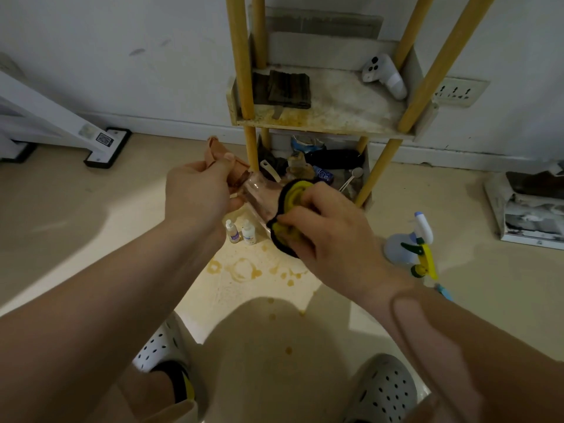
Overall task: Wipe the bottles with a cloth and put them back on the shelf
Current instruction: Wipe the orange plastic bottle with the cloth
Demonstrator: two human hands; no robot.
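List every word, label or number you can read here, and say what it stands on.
Nothing here is legible.
Labels on the two small white bottles on the floor: too blurred to read.
Black code sticker on the white stand's foot: too small.
Print on the blue packet by the lower shelf: blurred.

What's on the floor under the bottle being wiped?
Two small white bottles stand upright below the clear bottle, beside yellowish stains on the floor. The right hand and yellow cloth cover whatever floor lies further right.
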